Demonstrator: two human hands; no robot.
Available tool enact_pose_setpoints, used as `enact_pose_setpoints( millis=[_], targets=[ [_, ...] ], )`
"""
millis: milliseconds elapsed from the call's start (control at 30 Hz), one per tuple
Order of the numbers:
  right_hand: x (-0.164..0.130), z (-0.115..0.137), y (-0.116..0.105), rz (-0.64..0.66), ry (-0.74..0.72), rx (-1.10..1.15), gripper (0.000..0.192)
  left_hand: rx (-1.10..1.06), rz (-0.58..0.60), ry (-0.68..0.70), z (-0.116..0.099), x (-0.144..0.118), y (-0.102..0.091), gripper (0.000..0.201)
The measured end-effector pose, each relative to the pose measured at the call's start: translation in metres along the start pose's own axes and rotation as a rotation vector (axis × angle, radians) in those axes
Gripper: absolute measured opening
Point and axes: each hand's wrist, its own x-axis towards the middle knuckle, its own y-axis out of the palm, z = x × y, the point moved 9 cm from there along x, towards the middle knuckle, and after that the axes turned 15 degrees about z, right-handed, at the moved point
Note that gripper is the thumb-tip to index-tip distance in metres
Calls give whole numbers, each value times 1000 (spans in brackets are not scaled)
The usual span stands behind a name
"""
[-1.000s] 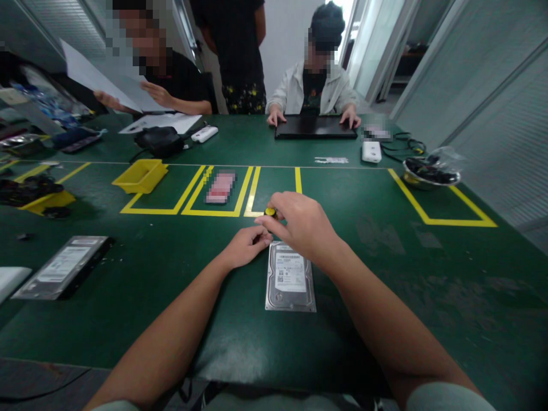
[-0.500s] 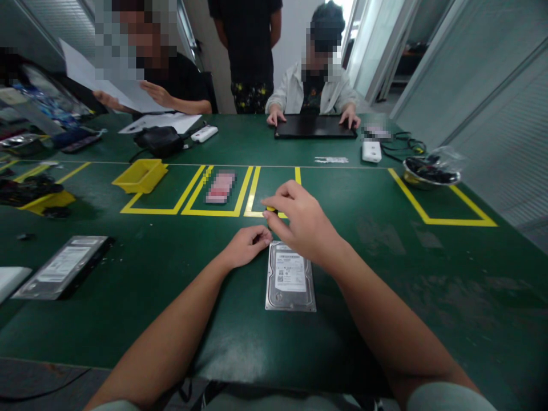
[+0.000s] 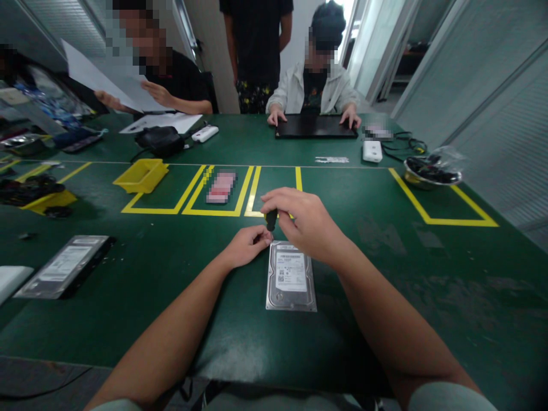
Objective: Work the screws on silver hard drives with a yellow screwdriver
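A silver hard drive [image 3: 291,279] with a white label lies flat on the green table before me. My right hand [image 3: 306,220] is over its far edge, thumb and fingers around the dark handle of a small screwdriver [image 3: 271,220]. The screwdriver points down at the drive's far left corner; its tip is hidden. My left hand [image 3: 247,246] rests on the table at that same corner, fingers curled in a pinch close to the screwdriver's lower end. What they pinch is too small to make out.
Another hard drive [image 3: 64,266] lies at the left. A yellow bin [image 3: 142,175] and a blurred pink-red item [image 3: 221,187] sit near taped outlines. At the right stands a metal bowl [image 3: 430,174] of dark parts. Across the table, a person's hands hold a black panel [image 3: 315,127].
My right fingers have straightened and shifted on the screwdriver, so more of its dark handle shows. My left hand and the hard drive stay nearly where they were.
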Motion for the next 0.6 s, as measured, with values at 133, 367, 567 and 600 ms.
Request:
enact_pose_setpoints(
  millis=[133,367,567,600],
  targets=[
    [0,1,-1,3,-3,-21,34,12,0,4,-1,0,0,13],
    [-1,-2,1,-6,63,-69,32,17,17,13,0,0,2,16],
    [-1,-8,4,-20,125,-75,21,32,-2,4,5,0,1,16],
    [-1,-8,5,-21,135,-83,19,35,-4,5,5,0,1,16]
  ],
)
